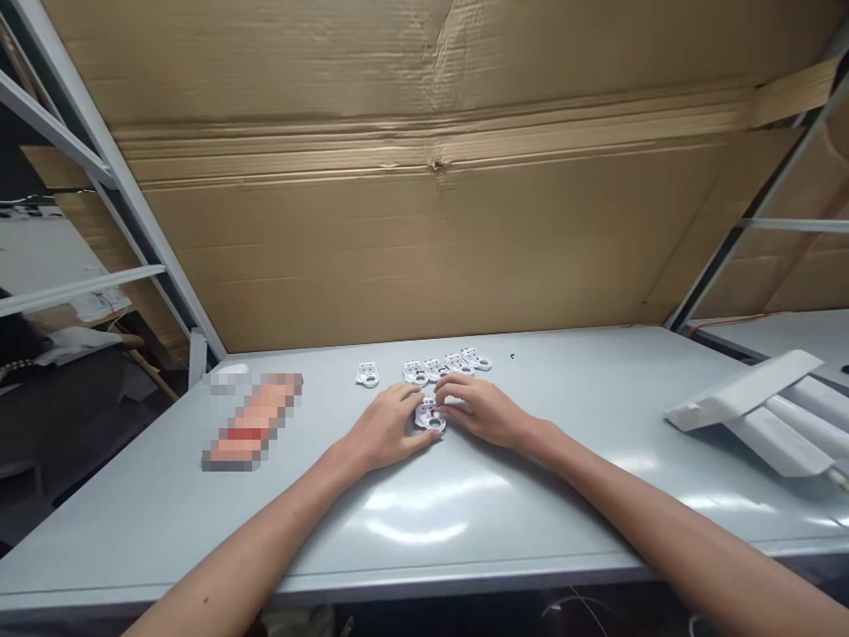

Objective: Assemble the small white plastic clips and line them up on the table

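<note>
Head view looks down at a gray surface (464,522). The left hand (388,431) and right hand (481,410) are close together, and their fingers pinch a small white plastic piece (430,418) from both sides. The piece sits right between them, with its long side pointing away from the person. Just past it, four more white pieces (457,364) lie in a row, and another white piece (367,375) lies off to the left.

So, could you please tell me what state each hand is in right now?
Left hand: closed, holding the white plastic part.
Right hand: closed, holding it too.
</note>
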The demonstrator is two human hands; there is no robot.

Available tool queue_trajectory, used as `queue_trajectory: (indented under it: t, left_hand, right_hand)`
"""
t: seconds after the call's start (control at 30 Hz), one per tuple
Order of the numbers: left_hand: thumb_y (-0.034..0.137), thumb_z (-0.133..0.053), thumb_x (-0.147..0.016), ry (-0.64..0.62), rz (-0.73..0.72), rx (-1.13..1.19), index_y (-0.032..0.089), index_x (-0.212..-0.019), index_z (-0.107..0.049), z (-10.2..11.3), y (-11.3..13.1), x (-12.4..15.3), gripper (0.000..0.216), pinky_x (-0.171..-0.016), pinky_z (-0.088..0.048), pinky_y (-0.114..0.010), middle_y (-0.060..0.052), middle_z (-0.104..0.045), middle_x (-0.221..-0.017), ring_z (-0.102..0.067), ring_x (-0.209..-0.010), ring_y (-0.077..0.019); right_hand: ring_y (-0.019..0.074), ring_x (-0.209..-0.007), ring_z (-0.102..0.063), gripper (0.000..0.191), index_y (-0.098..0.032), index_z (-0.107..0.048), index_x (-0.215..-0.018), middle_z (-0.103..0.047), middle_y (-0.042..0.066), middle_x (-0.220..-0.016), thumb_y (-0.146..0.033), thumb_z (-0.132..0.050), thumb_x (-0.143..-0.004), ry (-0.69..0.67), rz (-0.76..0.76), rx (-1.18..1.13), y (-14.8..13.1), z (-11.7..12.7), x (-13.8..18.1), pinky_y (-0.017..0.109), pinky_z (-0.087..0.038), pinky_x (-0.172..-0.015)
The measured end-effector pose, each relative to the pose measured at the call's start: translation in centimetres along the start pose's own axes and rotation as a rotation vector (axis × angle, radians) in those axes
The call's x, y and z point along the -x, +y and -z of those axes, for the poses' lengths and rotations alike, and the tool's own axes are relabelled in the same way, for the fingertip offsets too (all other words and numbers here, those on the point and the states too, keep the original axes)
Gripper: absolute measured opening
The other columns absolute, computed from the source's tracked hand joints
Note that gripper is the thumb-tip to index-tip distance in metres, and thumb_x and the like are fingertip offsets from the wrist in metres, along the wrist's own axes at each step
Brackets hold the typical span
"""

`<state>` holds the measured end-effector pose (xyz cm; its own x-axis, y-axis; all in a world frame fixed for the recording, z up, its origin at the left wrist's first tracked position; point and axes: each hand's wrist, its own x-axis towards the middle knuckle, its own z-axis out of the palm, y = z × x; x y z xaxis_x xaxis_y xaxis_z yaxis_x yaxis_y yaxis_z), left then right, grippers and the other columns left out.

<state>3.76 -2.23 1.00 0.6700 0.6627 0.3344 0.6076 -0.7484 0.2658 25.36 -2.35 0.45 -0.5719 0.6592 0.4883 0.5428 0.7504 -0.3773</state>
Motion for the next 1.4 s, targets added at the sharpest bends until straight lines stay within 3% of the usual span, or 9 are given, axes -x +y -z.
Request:
queue_trajectory:
  t: [0.27, 0.43, 0.63, 0.73, 0.87, 1.07, 1.23, 1.4]
  left_hand:
    - [0.045, -0.064, -0.087, 0.012, 0.026, -0.039, 0.020, -0.108, -0.063, 0.5, -0.3, 0.2, 0.033, -0.096, -0.047, -0.044, -0.012, -0.064, -0.120, -0.056, -0.115, -0.0305]
    - [0.045, -0.064, -0.088, -0.011, 0.048, -0.057, 0.018, -0.110, -0.063, 0.7, -0.6, 0.2, 0.035, -0.097, -0.047, -0.043, -0.012, -0.063, -0.123, -0.056, -0.116, -0.0302]
    - [0.042, -0.064, -0.087, -0.017, 0.052, -0.069, 0.018, -0.109, -0.063, 1.0, -0.4, 0.2, 0.032, -0.094, -0.048, -0.042, -0.013, -0.063, -0.120, -0.057, -0.113, -0.0300]
    - [0.043, -0.063, -0.088, -0.019, 0.047, -0.071, 0.020, -0.108, -0.062, 1.1, -0.4, 0.2, 0.030, -0.093, -0.048, -0.042, -0.011, -0.064, -0.119, -0.058, -0.112, -0.0293]
    - [0.044, -0.061, -0.089, -0.023, 0.046, -0.063, 0.019, -0.108, -0.062, 1.0, -0.5, 0.3, 0.032, -0.094, -0.048, -0.042, -0.012, -0.064, -0.118, -0.058, -0.112, -0.0300]
    - [0.046, -0.058, -0.090, -0.040, 0.043, -0.066, 0.019, -0.108, -0.061, 1.0, -0.9, 0.2, 0.032, -0.093, -0.048, -0.042, -0.012, -0.063, -0.120, -0.058, -0.111, -0.0298]
    - [0.045, -0.058, -0.090, -0.043, 0.055, -0.073, 0.019, -0.110, -0.061, 0.9, -1.2, 0.2, 0.033, -0.095, -0.047, -0.042, -0.013, -0.062, -0.121, -0.057, -0.114, -0.0300]
    - [0.045, -0.058, -0.090, -0.028, 0.040, -0.105, 0.019, -0.104, -0.062, 1.3, -1.3, 0.1, 0.030, -0.096, -0.046, -0.042, -0.012, -0.063, -0.117, -0.057, -0.112, -0.0299]
  right_hand:
    - [0.0192, -0.081, -0.067, 0.012, -0.022, -0.070, -0.088, -0.074, 0.003, -0.089, -0.026, -0.058, -0.090, 0.254, -0.149, -0.219, 0.1, 0.5, -0.3, 0.032, -0.051, -0.074]
    - [0.0209, -0.078, -0.069, 0.017, -0.020, -0.071, -0.082, -0.075, 0.005, -0.084, -0.036, -0.067, -0.084, 0.304, -0.308, -0.479, 0.1, 1.0, -0.5, 0.034, -0.054, -0.074]
    - [0.0192, -0.081, -0.068, 0.037, -0.020, -0.068, -0.112, -0.073, 0.007, -0.095, -0.041, -0.069, -0.082, 0.265, -0.482, -0.686, 0.9, 1.1, -0.6, 0.036, -0.054, -0.078]
    - [0.0165, -0.084, -0.065, 0.028, -0.021, -0.072, -0.105, -0.069, 0.007, -0.108, -0.039, -0.067, -0.084, 0.232, -0.550, -0.781, 1.4, 1.0, -0.6, 0.033, -0.054, -0.082]
    - [0.0149, -0.087, -0.065, 0.019, -0.019, -0.072, -0.099, -0.069, 0.005, -0.097, -0.030, -0.068, -0.085, 0.233, -0.647, -0.991, 1.6, 1.3, -0.6, 0.030, -0.054, -0.088]
    - [0.0156, -0.100, -0.068, 0.011, -0.020, -0.069, -0.094, -0.071, 0.006, -0.100, -0.016, -0.061, -0.088, 0.359, -0.821, -1.229, 1.7, 2.7, -0.8, 0.028, -0.052, -0.101]
    - [0.0183, -0.114, -0.065, 0.015, -0.019, -0.067, -0.087, -0.071, 0.010, -0.107, -0.007, -0.058, -0.083, 0.413, -0.889, -1.285, 2.4, 2.6, -0.9, 0.026, -0.050, -0.105]
    - [0.0199, -0.115, -0.064, 0.003, -0.019, -0.067, -0.085, -0.071, 0.011, -0.108, -0.018, -0.064, -0.084, 0.455, -0.880, -1.231, 3.1, 2.7, -0.8, 0.027, -0.052, -0.102]
